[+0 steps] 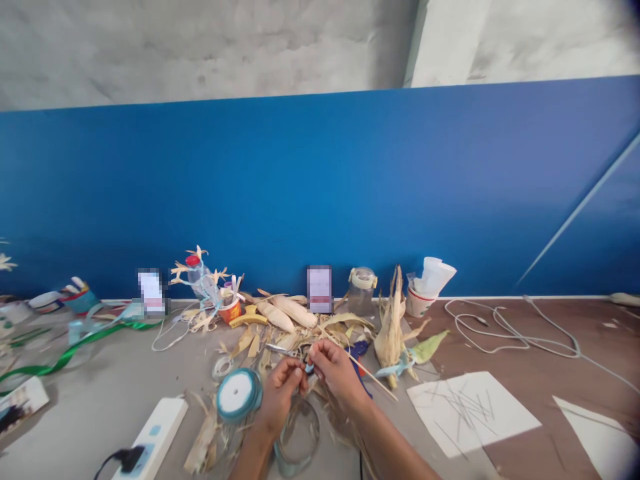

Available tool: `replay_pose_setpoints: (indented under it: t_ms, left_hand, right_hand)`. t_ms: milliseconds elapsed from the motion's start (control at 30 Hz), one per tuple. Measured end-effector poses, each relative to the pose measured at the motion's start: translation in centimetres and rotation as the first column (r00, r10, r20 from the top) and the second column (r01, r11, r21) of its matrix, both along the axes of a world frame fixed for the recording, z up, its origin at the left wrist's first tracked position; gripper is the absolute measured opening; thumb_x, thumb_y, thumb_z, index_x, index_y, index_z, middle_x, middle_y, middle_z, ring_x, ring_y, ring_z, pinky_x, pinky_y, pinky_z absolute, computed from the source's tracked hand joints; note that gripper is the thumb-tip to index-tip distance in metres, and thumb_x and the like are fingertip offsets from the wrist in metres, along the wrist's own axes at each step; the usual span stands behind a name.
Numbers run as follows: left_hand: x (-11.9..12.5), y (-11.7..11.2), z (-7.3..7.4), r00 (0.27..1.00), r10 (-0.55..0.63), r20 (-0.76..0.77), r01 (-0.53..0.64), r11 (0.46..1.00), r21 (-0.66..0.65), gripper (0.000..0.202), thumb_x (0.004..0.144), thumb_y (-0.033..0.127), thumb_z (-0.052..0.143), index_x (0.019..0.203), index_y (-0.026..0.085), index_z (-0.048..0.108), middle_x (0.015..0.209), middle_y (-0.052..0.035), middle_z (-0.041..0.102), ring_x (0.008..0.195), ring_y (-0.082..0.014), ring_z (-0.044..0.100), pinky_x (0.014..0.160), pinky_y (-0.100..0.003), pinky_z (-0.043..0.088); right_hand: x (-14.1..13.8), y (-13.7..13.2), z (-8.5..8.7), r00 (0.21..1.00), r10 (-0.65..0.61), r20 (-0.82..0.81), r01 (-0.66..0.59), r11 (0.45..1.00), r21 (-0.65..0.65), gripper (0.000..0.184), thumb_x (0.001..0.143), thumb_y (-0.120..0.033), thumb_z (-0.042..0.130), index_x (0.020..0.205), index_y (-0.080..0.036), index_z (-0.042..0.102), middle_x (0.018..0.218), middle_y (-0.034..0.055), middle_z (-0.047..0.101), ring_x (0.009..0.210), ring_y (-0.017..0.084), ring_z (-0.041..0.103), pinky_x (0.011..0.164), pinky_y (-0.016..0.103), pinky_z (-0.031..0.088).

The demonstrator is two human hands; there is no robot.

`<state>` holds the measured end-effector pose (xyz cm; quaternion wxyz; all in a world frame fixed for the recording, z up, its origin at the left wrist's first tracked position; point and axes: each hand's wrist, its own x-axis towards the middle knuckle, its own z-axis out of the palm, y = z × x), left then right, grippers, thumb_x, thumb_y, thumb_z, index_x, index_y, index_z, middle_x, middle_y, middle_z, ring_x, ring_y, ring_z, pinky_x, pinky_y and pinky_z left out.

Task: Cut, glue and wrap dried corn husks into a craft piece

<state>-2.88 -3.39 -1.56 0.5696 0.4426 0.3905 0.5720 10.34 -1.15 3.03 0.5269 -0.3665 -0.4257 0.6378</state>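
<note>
My left hand (284, 390) and my right hand (334, 368) meet low in the middle of the view, both with fingers pinched together. Between them they hold a small light-blue piece (309, 367), apparently ribbon, and a thin wooden stick (373, 380) slants out to the right from under my right hand. A spool of light-blue ribbon (238, 393) lies just left of my left hand. Scissors (280, 349) lie just beyond the hands among dry corn husks (250, 343). A clear tape ring (299, 433) sits under my left wrist.
A white power strip (155, 433) lies at the lower left, with green ribbon (75, 347) beyond it. A glass jar (361, 291), paper cups (425, 287), a husk bundle (393, 327) and corn cobs (287, 312) stand along the blue wall. White paper with thin sticks (470, 410) and a cable (500, 327) lie right.
</note>
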Motion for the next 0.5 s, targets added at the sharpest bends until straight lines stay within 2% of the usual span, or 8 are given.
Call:
replay_pose_setpoints:
  t_ms: [333, 500]
  left_hand:
    - [0.3, 0.0, 0.1, 0.999, -0.037, 0.018, 0.038, 0.999, -0.034, 0.029, 0.072, 0.044, 0.072, 0.074, 0.017, 0.062, 0.057, 0.0003, 0.06, 0.054, -0.0129, 0.051, 0.054, -0.025, 0.039]
    - [0.1, 0.2, -0.2, 0.998, -0.055, 0.017, 0.055, 0.998, -0.032, 0.029, 0.072, 0.045, 0.072, 0.074, 0.017, 0.063, 0.057, 0.0005, 0.058, 0.055, -0.0133, 0.051, 0.054, -0.025, 0.039]
  right_hand:
    - [-0.4, 0.1, -1.2, 0.999, -0.024, 0.046, 0.021, 0.998, 0.055, 0.031, 0.072, -0.043, 0.067, 0.065, -0.019, 0.05, 0.049, -0.0088, 0.044, 0.041, 0.005, 0.034, 0.043, 0.019, 0.026]
    - [-0.9, 0.1, -1.7, 0.999, -0.035, -0.011, 0.035, 0.999, 0.041, 0.029, 0.073, -0.042, 0.065, 0.065, -0.02, 0.049, 0.049, -0.0085, 0.047, 0.037, 0.005, 0.034, 0.038, 0.019, 0.027]
